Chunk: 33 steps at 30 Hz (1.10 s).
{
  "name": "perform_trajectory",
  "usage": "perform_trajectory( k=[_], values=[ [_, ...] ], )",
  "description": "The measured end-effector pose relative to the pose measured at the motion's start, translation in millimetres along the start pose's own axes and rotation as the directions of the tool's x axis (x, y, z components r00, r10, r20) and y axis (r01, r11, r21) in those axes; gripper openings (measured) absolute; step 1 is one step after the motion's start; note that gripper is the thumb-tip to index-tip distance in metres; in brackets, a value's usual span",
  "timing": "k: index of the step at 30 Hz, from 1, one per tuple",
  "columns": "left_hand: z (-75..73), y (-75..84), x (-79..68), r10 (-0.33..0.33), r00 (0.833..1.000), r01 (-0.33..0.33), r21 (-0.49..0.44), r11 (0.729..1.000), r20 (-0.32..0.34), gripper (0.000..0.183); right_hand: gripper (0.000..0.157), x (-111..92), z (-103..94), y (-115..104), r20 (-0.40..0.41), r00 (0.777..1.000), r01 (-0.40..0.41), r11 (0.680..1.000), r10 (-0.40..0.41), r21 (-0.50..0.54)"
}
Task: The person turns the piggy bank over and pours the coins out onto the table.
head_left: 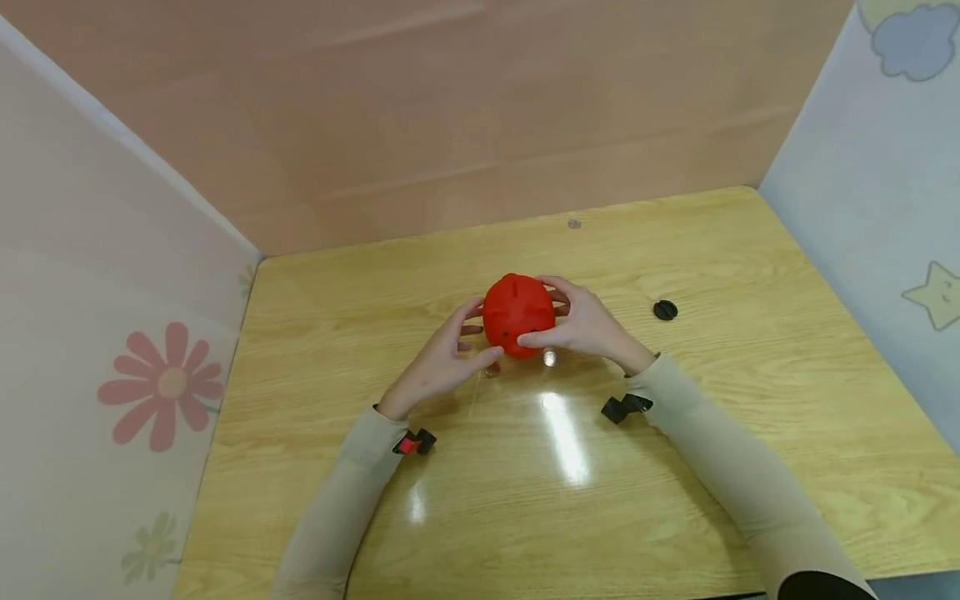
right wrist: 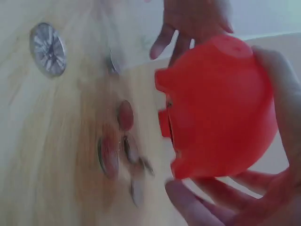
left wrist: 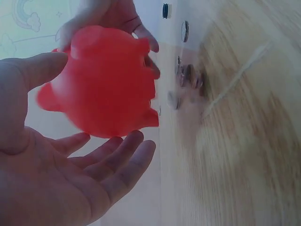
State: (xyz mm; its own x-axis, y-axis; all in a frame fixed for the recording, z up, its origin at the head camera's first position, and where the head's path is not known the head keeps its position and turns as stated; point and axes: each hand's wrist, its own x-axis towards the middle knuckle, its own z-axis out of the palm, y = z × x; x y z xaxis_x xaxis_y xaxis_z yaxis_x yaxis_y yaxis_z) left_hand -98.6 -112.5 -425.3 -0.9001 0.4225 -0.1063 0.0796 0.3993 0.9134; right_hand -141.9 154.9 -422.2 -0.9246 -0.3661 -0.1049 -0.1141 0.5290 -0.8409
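A red piggy bank (head_left: pixel 517 312) is held between both hands, close over the table. My left hand (head_left: pixel 448 354) is at its left side, thumb toward the front and fingertips along the flank. On the other side, my right hand (head_left: pixel 581 323) grips it, its thumb lying across the front by the snout. In the left wrist view the feet of the piggy bank (left wrist: pixel 110 82) face the tabletop. Several coins (right wrist: pixel 109 157) lie beneath it in the right wrist view. One coin (head_left: pixel 550 358) shows near the right thumb in the head view.
A round black plug (head_left: pixel 665 310) lies on the wooden table (head_left: pixel 750 400), right of the hands. Another coin (head_left: pixel 574 223) is near the table's back edge. Printed panels stand at the left and right, with a tan sheet (head_left: pixel 480 108) behind.
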Motion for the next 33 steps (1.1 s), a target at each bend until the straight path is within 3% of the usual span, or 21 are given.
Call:
perform_trajectory(
  k=[2, 5, 9, 13, 16, 18, 21, 23, 26, 33],
  values=[
    [-0.2, -0.2, -0.1, 0.001, 1.0, -0.001, 0.0, 1.0, 0.0, 0.087, 0.101, 0.3, 0.3, 0.4, 0.017, 1.0, -0.002, 0.999, 0.001, 0.039],
    [-0.7, -0.2, -0.8, 0.001, 1.0, -0.001, 0.001, 1.0, 0.002, 0.087, 0.102, -0.1, 0.0, 0.1, 0.027, 1.0, -0.004, 1.0, 0.004, 0.019],
    [-2.0, 1.2, -1.5, 0.007, 1.0, -0.007, -0.024, 1.0, 0.001, 0.087, 0.094, -0.6, -3.8, -0.6, 0.086, 0.996, -0.033, 0.988, 0.021, 0.149],
    [-4.6, 3.3, -2.0, 0.018, 1.0, -0.018, -0.031, 0.999, -0.017, 0.087, 0.092, 0.6, -7.5, -2.9, 0.07, 0.998, -0.017, 0.988, 0.007, 0.155],
    [-5.8, 3.2, -2.2, 0.009, 1.0, -0.01, -0.012, 1.0, -0.009, 0.088, 0.099, 1.1, -7.0, -4.7, 0.02, 1.0, -0.008, 1.0, 0.008, 0.029],
    [-5.5, 2.3, -0.8, 0.01, 1.0, -0.01, -0.01, 1.0, -0.001, 0.088, 0.098, 1.5, -6.4, -4.0, 0.029, 0.999, -0.027, 0.998, 0.026, 0.064],
    [-4.4, 1.5, 0.9, 0.011, 1.0, -0.011, -0.003, 1.0, 0.011, 0.09, 0.103, 1.0, -5.4, -4.0, -0.014, 0.999, -0.031, 0.999, 0.03, -0.027],
    [-4.1, 1.2, 1.6, 0.014, 1.0, -0.014, -0.001, 1.0, 0.006, 0.089, 0.102, 2.2, -5.1, -3.0, -0.001, 1.0, -0.027, 0.999, 0.027, 0.023],
    [-3.9, 1.5, 0.8, 0.009, 1.0, -0.009, 0.002, 1.0, 0.004, 0.089, 0.104, 2.6, -4.6, -3.2, -0.003, 1.0, -0.026, 1.0, 0.026, -0.002],
    [-4.2, 3.5, 0.2, 0.009, 1.0, -0.009, 0.005, 1.0, 0.0, 0.085, 0.103, 1.7, -3.2, -5.7, 0.048, 0.999, -0.008, 0.998, 0.005, 0.057]
  ],
)
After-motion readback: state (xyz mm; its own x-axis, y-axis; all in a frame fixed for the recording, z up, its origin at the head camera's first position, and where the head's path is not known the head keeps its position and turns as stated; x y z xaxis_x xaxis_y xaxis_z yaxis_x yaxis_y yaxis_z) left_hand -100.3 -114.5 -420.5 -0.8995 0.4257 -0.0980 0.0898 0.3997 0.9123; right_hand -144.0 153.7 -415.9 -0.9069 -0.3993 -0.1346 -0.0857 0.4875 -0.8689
